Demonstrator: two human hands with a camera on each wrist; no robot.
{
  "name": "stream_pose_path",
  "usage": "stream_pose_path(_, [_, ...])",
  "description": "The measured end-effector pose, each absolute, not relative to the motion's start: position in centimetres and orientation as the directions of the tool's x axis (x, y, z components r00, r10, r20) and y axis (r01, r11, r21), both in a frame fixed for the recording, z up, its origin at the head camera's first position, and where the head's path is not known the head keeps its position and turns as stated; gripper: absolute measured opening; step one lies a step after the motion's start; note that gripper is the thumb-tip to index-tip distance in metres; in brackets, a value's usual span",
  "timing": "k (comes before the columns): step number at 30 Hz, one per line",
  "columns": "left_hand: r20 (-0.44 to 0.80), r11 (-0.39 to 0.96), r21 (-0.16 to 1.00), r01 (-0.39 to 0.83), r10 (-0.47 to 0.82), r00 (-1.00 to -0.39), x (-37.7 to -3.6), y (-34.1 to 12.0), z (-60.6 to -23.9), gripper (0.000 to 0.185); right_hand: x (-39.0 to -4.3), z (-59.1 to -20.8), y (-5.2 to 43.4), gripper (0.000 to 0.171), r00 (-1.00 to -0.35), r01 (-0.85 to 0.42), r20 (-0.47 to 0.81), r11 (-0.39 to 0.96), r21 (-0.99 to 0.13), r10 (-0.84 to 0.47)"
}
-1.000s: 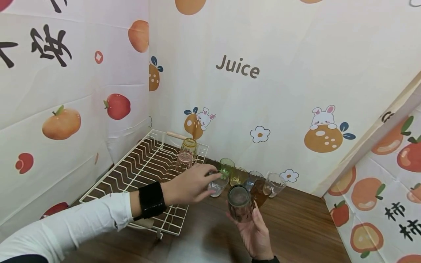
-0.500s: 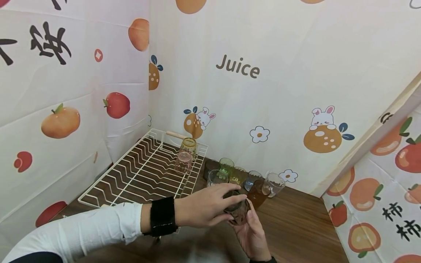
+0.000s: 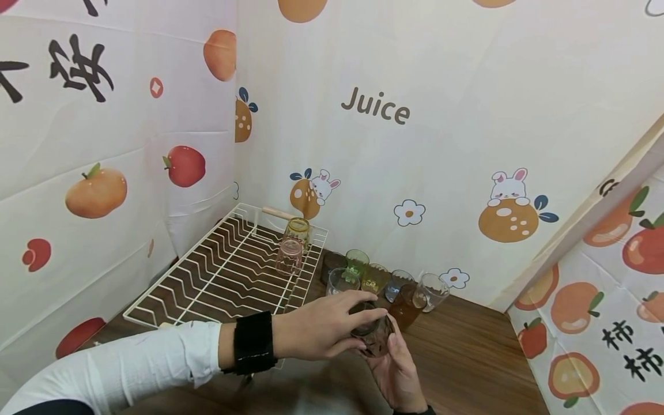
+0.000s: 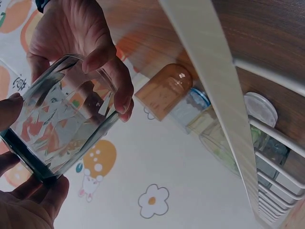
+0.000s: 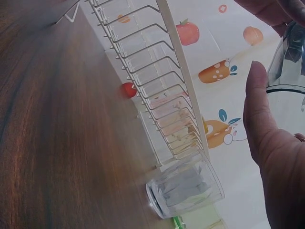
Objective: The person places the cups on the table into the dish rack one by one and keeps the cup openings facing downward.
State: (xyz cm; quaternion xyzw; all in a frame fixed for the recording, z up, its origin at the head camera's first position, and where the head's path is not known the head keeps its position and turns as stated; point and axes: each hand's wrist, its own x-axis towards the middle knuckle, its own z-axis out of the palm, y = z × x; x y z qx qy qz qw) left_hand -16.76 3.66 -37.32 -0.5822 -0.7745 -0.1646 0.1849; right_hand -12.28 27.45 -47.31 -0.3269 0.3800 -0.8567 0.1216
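Smoky grey glass is what both hands share: a tumbler (image 3: 371,332) held above the tabletop (image 3: 467,351), just in front of a cluster of glasses. The right hand (image 3: 396,372) cradles it from below, palm up, fingers curled up along its side. The left hand (image 3: 324,328) comes over from the rack side, its fingers and thumb closed around the tumbler's upper part. The left wrist view shows the same grip close up, with fingers (image 4: 112,78) of the right hand hooked over the rim of the tumbler (image 4: 59,124) and the left fingertips pressed to its base.

Just behind the tumbler stand the other glasses: an amber glass (image 3: 408,304) nearest, a clear glass (image 3: 433,290) beyond it, then a blue-grey glass (image 3: 396,283), a yellow-green glass (image 3: 374,278), a green glass (image 3: 357,263) and a clear tumbler (image 3: 339,281) closest to the rack. A white wire dish rack (image 3: 207,276) sits to the left of the tumbler. At the rack's far end stand a pink glass (image 3: 289,256) and a yellow glass (image 3: 299,230), touching or nearly so.
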Motion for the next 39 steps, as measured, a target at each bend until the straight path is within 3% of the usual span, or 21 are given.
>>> stream_pose_path(11, [0.496, 0.274, 0.016, 0.962, 0.833, -0.245, -16.71, 3.38, -37.57, 0.067, -11.98, -47.22, 27.37, 0.049, -0.797, -0.041, 0.412, -0.64, -0.768, -0.443])
stream_pose_path(31, [0.51, 0.249, 0.06, 0.967, 0.825, -0.244, -16.49, 3.1, -37.68, 0.067, -12.1, -47.58, 27.26, 0.053, -0.749, -0.048, 0.48, -0.685, -0.727, -0.457])
stream_pose_path(39, [0.517, 0.244, 0.054, 0.968, 0.823, -0.236, -16.47, 2.98, -37.52, 0.065, -11.93, -47.46, 27.23, 0.053, -0.772, -0.058, 0.452, -0.658, -0.751, -0.447])
